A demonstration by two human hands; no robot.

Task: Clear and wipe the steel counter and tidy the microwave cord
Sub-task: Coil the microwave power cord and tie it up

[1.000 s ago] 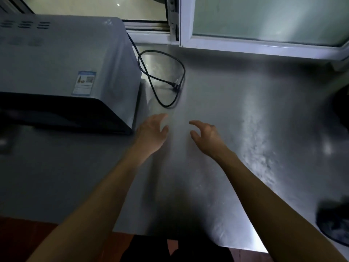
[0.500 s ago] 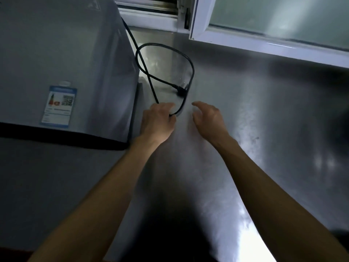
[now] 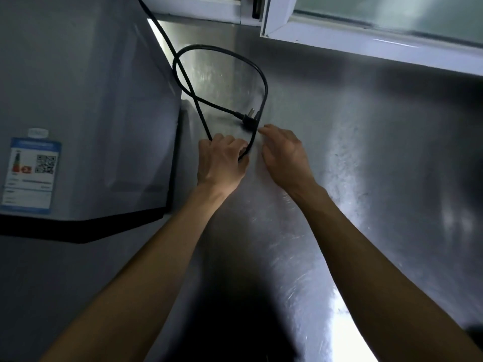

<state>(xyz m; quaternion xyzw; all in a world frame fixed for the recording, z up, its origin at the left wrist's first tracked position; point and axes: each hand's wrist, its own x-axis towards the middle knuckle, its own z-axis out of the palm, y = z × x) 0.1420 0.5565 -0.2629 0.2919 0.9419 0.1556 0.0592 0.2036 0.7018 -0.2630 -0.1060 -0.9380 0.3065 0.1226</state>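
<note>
A grey microwave [image 3: 78,100] stands at the left on the steel counter [image 3: 379,165]. Its black cord [image 3: 264,84] runs from behind it and lies in a loop on the counter, ending in a plug [image 3: 247,117]. My left hand [image 3: 220,163] has its fingers curled round the near end of the loop. My right hand [image 3: 283,155] hovers just right of it, fingers loosely bent, fingertips close to the cord below the plug; I cannot tell whether they touch it.
A white window frame [image 3: 366,40] runs along the back of the counter. A blue label [image 3: 30,173] is stuck on the microwave's top. The counter's front edge and a dark shadow lie between my forearms.
Both hands have reached forward to the cord loop. My left hand has closed its fingers round the loop's near end, and my right hand has come up beside it near the plug.
</note>
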